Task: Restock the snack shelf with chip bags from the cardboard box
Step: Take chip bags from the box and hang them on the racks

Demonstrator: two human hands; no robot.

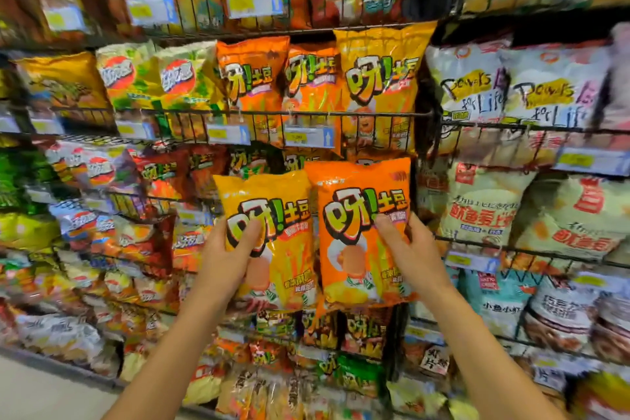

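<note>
You are facing the snack shelf (426,133), and its middle wire rail (191,111) is serving as your reference. Behind that rail the shelved bags (380,78) are standing upright with the same print as yours. That is likely why you are raising your two just below it, seemingly matching flavours before slotting them in (the cardboard box is not in view).

Below the rail you are holding the yellow chip bag (272,215) upright, print outward. Touching its right side, the orange chip bag (358,249) is sitting a little higher, its top nearly reaching the rail's price tags (308,137). Keeping both face-out is letting you read the labels.

Both forearms are reaching up and forward from well below the rail, converging slightly. Your left hand (231,251) is gripping the yellow bag's left edge, thumb across the front and fingers hidden behind. Your right hand (407,249) is gripping the orange bag's right edge the same way.
</note>
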